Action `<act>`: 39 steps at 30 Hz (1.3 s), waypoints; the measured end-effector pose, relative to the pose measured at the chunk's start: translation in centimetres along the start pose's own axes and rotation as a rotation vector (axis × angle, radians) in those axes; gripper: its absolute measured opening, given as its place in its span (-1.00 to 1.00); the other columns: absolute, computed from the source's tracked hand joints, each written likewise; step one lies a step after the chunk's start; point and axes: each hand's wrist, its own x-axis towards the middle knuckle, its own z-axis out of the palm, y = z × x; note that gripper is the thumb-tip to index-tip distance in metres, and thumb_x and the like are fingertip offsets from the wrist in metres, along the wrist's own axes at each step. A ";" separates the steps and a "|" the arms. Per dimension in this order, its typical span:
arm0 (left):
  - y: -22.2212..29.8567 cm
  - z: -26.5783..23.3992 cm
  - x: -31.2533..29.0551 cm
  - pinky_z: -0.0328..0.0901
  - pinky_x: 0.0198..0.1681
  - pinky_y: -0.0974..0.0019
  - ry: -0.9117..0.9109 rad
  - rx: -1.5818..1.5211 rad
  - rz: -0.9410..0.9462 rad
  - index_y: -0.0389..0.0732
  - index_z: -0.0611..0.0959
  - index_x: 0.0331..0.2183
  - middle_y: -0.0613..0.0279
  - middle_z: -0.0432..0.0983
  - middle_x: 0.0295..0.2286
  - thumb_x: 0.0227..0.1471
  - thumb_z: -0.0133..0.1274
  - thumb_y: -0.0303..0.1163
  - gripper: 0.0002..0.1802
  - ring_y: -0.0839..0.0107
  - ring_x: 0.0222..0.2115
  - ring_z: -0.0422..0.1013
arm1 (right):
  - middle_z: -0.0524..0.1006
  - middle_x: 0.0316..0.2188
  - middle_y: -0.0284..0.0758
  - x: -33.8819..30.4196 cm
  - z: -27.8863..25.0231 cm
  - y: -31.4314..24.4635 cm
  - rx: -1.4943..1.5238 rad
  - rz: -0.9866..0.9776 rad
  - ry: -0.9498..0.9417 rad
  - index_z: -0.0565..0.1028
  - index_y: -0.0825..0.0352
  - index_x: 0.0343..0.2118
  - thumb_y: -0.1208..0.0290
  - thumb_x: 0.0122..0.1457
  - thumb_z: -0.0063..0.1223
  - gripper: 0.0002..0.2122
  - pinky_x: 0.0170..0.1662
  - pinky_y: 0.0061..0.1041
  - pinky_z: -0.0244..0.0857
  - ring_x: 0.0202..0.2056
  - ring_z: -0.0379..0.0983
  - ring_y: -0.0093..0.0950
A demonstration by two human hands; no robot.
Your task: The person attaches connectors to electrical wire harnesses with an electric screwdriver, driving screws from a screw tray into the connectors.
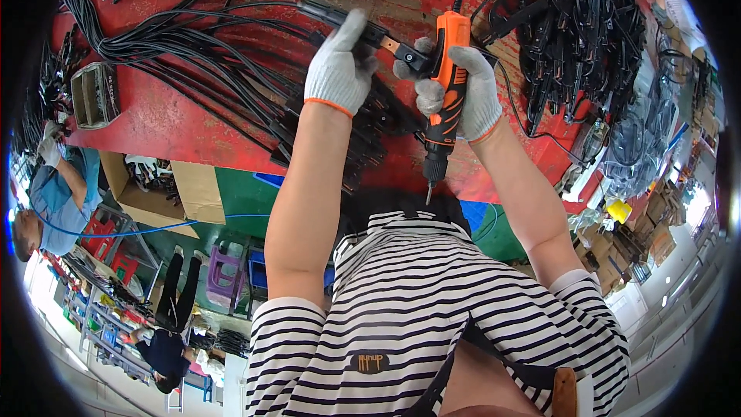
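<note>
Across the red tabletop (pixel 166 127), the work looks unfinished: a heap of black clamp-like parts (pixel 556 54) lies to the right and a sheaf of black cables (pixel 116 46) to the left, though which pieces are done cannot be told. The right hand (pixel 480 93) is wrapped around an orange-and-black power driver (pixel 454 38); the left hand (pixel 340 69) is blurred and half curled — whether it grips anything, I cannot tell. Between the hands is a black piece with a copper-coloured section (pixel 390 45), one end at the right fingers, the other reaching past the left thumb. The driver's bit (pixel 429 193) points away from it — seemingly no fastening right now.
</note>
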 end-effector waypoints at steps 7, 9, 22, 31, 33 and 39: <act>-2.0 0.2 -3.0 0.48 -0.31 0.23 -0.080 0.024 -0.063 -0.14 0.57 -0.31 0.25 0.49 -0.40 0.20 0.27 -0.18 -0.73 0.36 -0.44 0.45 | 0.59 -0.21 0.04 -0.5 -0.3 0.7 0.060 0.001 0.019 0.46 0.29 0.07 0.12 0.15 0.19 -0.52 -0.42 -0.41 0.40 -0.53 0.42 -0.45; -2.1 1.4 -4.4 0.49 -0.28 0.17 -0.102 -0.109 -0.148 -0.14 0.57 -0.29 0.24 0.50 -0.38 0.20 0.27 -0.18 -0.73 0.32 -0.40 0.48 | 0.59 -0.26 -0.03 -0.9 -0.6 0.9 0.037 -0.008 0.022 0.46 0.29 0.06 0.12 0.15 0.18 -0.52 -0.42 -0.40 0.40 -0.53 0.43 -0.45; -5.4 0.6 -5.5 0.28 -0.50 0.40 -0.145 -0.296 0.120 -0.07 0.60 -0.22 0.04 0.63 -0.28 0.15 0.27 -0.35 -0.82 0.41 -0.50 0.45 | 0.59 -0.14 -0.05 -10.8 -3.4 -6.7 -0.454 -0.690 0.145 0.45 0.31 -0.02 0.26 0.28 -0.02 -0.70 -0.27 -0.27 0.52 -0.42 0.56 -0.28; -7.8 0.5 -5.1 0.28 -0.51 0.51 0.008 -0.298 0.184 -0.03 0.61 -0.08 0.14 0.59 -0.30 0.22 0.20 -0.36 -0.78 0.50 -0.52 0.41 | 0.60 -0.22 -0.19 -3.7 -9.3 -6.2 -0.351 -1.251 -0.146 0.46 0.29 -0.08 0.45 0.25 0.13 -0.79 -0.34 -0.34 0.54 -0.39 0.60 -0.38; -7.5 -0.2 -4.5 0.28 -0.51 0.51 0.019 -0.295 0.159 0.00 0.58 -0.07 0.18 0.58 -0.33 0.22 0.21 -0.35 -0.75 0.49 -0.49 0.44 | 0.60 -0.22 -0.18 -1.6 -8.8 -6.1 -0.188 -1.299 -0.506 0.46 0.29 -0.08 0.50 0.26 0.10 -0.81 -0.32 -0.36 0.55 -0.38 0.60 -0.39; -6.7 -2.4 -3.2 0.16 -0.60 0.54 -0.158 -0.411 0.125 -0.16 0.54 -0.15 0.21 0.52 -0.34 0.28 0.14 -0.04 -0.63 0.58 -0.54 0.29 | 0.61 -0.21 -0.18 -0.4 -10.7 -5.9 -0.090 -1.167 -0.322 0.46 0.30 -0.07 0.57 0.25 0.08 -0.80 -0.30 -0.36 0.56 -0.37 0.60 -0.40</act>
